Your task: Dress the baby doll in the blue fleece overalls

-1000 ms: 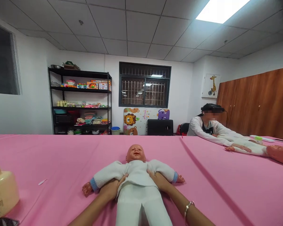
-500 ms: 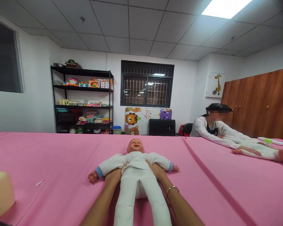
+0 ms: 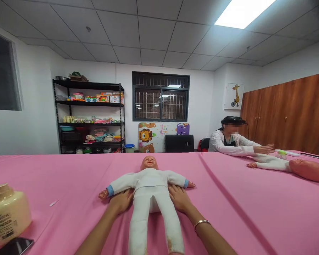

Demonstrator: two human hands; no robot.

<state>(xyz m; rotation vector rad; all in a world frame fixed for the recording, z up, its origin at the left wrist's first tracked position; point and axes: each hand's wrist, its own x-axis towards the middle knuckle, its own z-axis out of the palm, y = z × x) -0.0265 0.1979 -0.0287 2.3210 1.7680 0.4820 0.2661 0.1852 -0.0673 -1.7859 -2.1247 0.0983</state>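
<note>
Pink cloth covers a long counter (image 3: 69, 170), and at the middle of its near edge lies a plastic baby doll in a white fleece suit with blue cuffs (image 3: 150, 184). The doll is on its back, face up, head pointing to the far edge, arms spread to either side, legs running toward the near edge and out of view. The person's left hand (image 3: 121, 201) rests open, palm down, on the cloth, fingers laid against the doll's side just below its outstretched arm. The right hand (image 3: 179, 199) mirrors it on the other side, open and flat, fingers touching the doll's waist; neither hand grips anything. A thin metal bracelet (image 3: 201, 222) circles the right wrist. Near the left end of the near edge stands a cream plastic pump bottle (image 3: 7, 216), with a dark phone (image 3: 14, 246) lying just beside it, closer to the edge. A small white scrap (image 3: 54, 203) lies on the cloth between the bottle and the doll. Toward the far right corner, well apart, another person in a white top (image 3: 228, 141) sits with arms stretched over a second doll in white (image 3: 271, 163). Behind the counter, against the white wall, are a black metal shelf unit filled with toys and boxes (image 3: 89, 117), a barred dark window (image 3: 161, 96), a cartoon animal mat (image 3: 162, 129) and a giraffe picture (image 3: 234, 95); brown wooden panels (image 3: 289, 113) line the right wall.
</note>
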